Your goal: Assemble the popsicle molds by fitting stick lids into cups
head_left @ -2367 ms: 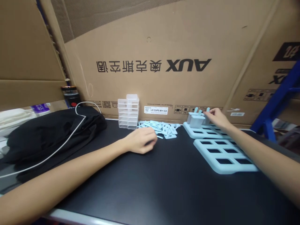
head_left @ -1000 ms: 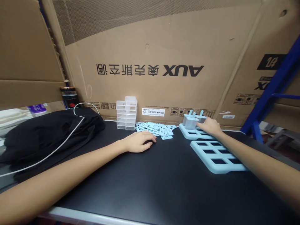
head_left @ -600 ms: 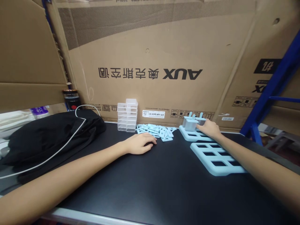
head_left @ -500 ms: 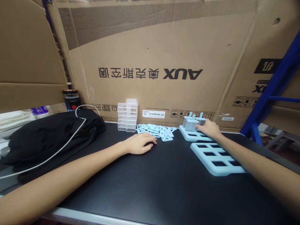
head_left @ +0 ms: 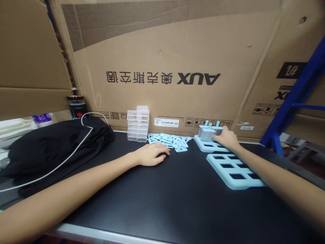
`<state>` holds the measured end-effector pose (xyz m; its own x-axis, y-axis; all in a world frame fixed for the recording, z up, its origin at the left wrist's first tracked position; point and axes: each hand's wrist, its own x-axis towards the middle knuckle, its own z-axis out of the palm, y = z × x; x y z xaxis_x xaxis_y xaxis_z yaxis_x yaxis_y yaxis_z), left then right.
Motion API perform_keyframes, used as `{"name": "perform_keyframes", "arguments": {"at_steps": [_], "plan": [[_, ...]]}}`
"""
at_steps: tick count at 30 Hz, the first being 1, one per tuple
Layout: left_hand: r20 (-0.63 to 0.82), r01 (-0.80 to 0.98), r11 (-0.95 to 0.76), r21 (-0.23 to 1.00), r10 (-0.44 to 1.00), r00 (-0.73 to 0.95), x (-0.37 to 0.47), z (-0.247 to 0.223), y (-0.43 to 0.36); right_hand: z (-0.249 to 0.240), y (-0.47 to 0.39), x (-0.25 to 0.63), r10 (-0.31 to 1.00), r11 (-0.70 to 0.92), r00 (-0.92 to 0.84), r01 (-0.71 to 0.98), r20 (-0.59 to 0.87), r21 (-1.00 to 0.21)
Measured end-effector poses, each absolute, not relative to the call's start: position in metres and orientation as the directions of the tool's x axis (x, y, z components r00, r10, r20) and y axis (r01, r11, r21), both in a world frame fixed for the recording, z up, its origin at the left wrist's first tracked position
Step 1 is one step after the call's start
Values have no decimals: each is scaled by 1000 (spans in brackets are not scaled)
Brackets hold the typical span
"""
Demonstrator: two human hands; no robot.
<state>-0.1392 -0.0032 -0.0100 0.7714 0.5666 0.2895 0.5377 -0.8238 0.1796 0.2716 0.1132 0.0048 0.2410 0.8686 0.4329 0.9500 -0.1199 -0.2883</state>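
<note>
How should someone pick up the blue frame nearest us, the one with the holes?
Probably by pinching the left rim of the blue frame, coming from its left. The frame lies flat, and that rim runs bare beside open holes, giving an inner and an outer edge to squeeze. The right forearm hides its right part here, so that side looks awkward.

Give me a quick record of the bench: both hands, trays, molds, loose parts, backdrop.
Left hand: on the black table, at the front of the light-blue pieces, no object seen in it
Right hand: at the lidded molds; grip partly hidden
Lidded molds: three sticks visible, pointing up; standing at the far tray's left end
Far tray: light blue
Near tray: light blue, partly behind the right forearm
Light-blue pieces: jumbled pile
Clear molds: stacked, left of the pile
Backdrop: cardboard, print upside down
</note>
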Motion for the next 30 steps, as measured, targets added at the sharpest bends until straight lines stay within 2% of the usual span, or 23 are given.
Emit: {"name": "perform_keyframes", "arguments": {"at_steps": [6,13,22,27,30], "plan": [[293,537,-824,181,566,770,-139,-11,-3,9,108,267,875,-152,284,930,393,-335],[302,530,-829,179,559,772,-139,-12,-2,10,102,266,854,-68,284,893,437,-446],[298,528,-830,178,557,775,-140,-12,-2,16,103,275,797,-19,372,803,477,-595],[313,522,-837,163,545,778,-141,-13,0,27,105,276,761,50,378,775,527,-630],[311,547,-823,155,566,764,-141,-13,0,39,105,273,753,79,347,796,559,-601]]}}
